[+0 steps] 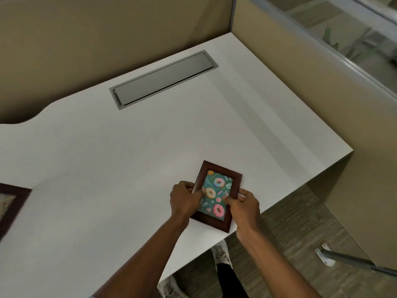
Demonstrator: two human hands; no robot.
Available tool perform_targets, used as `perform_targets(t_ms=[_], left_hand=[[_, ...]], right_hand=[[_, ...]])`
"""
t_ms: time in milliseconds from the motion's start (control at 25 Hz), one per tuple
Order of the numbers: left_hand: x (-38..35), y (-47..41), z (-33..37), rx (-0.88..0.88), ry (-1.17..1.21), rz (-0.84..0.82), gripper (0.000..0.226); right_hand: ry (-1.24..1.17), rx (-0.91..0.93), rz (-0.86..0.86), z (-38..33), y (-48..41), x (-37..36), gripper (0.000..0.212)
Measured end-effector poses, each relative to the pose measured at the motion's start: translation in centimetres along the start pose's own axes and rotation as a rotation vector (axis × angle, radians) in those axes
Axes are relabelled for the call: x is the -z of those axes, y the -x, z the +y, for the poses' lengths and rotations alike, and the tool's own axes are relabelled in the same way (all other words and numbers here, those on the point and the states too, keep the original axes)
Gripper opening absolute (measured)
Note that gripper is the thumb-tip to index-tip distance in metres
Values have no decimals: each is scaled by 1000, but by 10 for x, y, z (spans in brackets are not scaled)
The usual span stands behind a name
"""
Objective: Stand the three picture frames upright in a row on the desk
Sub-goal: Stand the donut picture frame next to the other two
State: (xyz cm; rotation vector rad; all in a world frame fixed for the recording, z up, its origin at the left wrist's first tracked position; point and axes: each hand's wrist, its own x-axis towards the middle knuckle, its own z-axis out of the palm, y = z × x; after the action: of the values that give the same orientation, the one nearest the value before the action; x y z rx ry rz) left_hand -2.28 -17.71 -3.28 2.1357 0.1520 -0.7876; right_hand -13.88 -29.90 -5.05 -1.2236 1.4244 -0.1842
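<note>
- The counter (129,168) was plain white, with a faint grey band running across it toward 4 o'clock.
- The picture frame (217,195) had a dark reddish-brown wooden border; its picture showed a teal ground scattered with pink, yellow and multicoloured doughnuts, small pink flowers and pale green leaves.
- A second frame (12,203), at the counter's 9 o'clock edge, had a dark brown border around a pale, blurred beige picture.
- The cable hatch (163,79), toward 12 o'clock, was flat matte grey with a lighter grey rim.
- The partition walls (107,39) were olive-tan.
- The floor (290,222) was streaked grey-brown.
- The shoes (220,252) were white and the trouser leg (227,278) black.
</note>
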Motion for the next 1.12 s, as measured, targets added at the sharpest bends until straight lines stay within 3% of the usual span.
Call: perform_targets(t_ms=[200,440,640,920,1120], left_hand=[[19,6,-7,55,259,-111,38],[40,22,-9,-64,425,-182,27],[70,27,-20,-172,480,-214,32],[123,16,-73,-311,119,15,54],[168,7,-116,-383,-111,128,59]], right_hand=[[-186,-32,-236,-9,-2,-8,41],[-272,87,-565,-28,15,-16,41],[-248,126,-710,-47,21,-34,37],[-79,328,-923,-61,23,-86,40],[-18,331,-1080,-61,16,-134,38]])
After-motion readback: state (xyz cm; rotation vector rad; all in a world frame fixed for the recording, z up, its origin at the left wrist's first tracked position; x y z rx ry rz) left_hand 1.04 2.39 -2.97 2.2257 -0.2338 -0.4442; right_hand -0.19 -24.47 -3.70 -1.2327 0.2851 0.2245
